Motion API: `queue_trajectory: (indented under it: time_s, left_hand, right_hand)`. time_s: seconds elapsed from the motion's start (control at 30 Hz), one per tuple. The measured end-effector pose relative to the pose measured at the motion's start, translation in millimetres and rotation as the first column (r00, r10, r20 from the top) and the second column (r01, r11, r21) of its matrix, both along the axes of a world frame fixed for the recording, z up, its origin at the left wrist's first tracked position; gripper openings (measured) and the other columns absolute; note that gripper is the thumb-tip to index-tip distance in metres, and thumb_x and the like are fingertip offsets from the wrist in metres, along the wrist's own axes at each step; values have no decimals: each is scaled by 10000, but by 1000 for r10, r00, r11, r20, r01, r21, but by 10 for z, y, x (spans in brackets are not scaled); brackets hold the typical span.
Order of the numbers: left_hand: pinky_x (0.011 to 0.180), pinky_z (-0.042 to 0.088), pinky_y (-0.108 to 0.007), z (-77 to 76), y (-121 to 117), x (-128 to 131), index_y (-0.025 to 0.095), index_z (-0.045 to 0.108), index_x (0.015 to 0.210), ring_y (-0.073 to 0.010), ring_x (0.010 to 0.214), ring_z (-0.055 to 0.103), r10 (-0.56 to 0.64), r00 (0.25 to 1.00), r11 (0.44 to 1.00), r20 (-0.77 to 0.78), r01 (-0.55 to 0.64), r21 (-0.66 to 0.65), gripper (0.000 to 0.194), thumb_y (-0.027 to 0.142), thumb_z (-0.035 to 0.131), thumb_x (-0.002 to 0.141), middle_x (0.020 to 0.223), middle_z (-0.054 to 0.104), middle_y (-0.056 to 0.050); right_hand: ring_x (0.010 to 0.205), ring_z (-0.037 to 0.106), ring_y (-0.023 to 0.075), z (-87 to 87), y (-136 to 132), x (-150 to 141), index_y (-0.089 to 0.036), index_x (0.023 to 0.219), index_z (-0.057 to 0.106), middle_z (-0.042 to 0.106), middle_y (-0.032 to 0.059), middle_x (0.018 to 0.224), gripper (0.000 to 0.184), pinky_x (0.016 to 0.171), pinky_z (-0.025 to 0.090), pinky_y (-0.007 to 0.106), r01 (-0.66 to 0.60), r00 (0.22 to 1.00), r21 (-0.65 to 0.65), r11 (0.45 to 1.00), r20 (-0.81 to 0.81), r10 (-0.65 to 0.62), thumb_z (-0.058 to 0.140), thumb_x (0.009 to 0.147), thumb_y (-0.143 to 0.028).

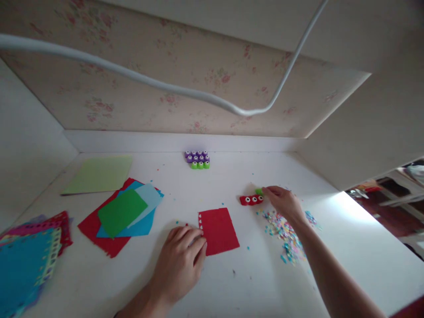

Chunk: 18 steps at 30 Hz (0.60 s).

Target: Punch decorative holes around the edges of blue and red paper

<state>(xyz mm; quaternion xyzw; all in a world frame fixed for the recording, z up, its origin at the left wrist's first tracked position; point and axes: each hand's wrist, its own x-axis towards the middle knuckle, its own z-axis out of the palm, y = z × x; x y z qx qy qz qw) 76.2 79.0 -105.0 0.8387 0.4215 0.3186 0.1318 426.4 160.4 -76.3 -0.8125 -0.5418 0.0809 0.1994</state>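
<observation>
Right hand (285,204) pinched narrow on a green punch (259,191), just behind the row of red punches (245,201). Left hand (181,258) rests at the holed edge of the red sheet (221,232); its grip cannot be told. Step, as judged: handling punches. Next move probably calls for a steady sheet.

Eight purple punches (195,159), three red punches (251,201), four visible green punches (200,165), one white cable (185,91)
</observation>
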Motion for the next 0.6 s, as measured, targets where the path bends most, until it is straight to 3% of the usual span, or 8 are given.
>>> queue_trajectory:
  time_s: [0.07,0.13,0.27,0.37,0.47,0.6]
  left_hand:
    - [876,480,-472,-8,0,-2,211,697,901,-229,904,631,13,1000,1000,1,-13,-14,188,132,530,932,944,723,-23]
    - [880,474,-466,-14,-1,-6,207,694,898,-228,908,632,16,1000,1000,-9,-17,-17,193,122,524,931,955,732,-21]
    - [926,452,-483,-18,-3,-18,213,693,1057,-249,1005,633,24,998,1000,-58,-24,-6,213,140,537,931,1096,737,-27]
    - [962,431,-503,-15,2,-37,223,656,1162,-260,1083,621,31,995,999,-94,-34,-28,262,156,537,939,1212,709,-26]
    - [998,412,-510,-22,19,-66,212,606,1226,-257,1132,601,55,994,996,-97,-61,-59,321,114,499,939,1269,679,-39]
    - [993,424,-478,-51,67,-93,174,586,1181,-253,1117,592,145,989,985,-20,-146,-93,327,46,450,913,1202,673,-85]
  right_hand:
    - [831,717,286,103,25,-85,-237,948,772,773,75,855,425,700,493,359,17,999,74,997,48,-21,512,862,-562]
    - [841,719,269,208,104,-269,-230,966,763,773,74,881,385,736,504,351,-49,996,141,989,75,38,506,886,-505]
    - [861,715,218,311,464,-873,-223,1124,714,759,60,1034,332,796,520,317,-361,927,63,930,133,351,490,938,-383]
    - [1077,665,200,271,821,-1324,-235,1338,595,639,61,1340,399,939,486,288,-538,831,-8,843,167,531,496,962,-323]
    - [1214,598,221,185,1096,-1604,-202,1368,569,578,86,1418,415,1006,447,299,-574,800,-54,817,177,574,477,964,-225]
    - [1105,655,271,86,1223,-1733,-190,1225,657,676,121,1259,319,948,475,359,-532,818,-101,841,194,541,487,960,-241]
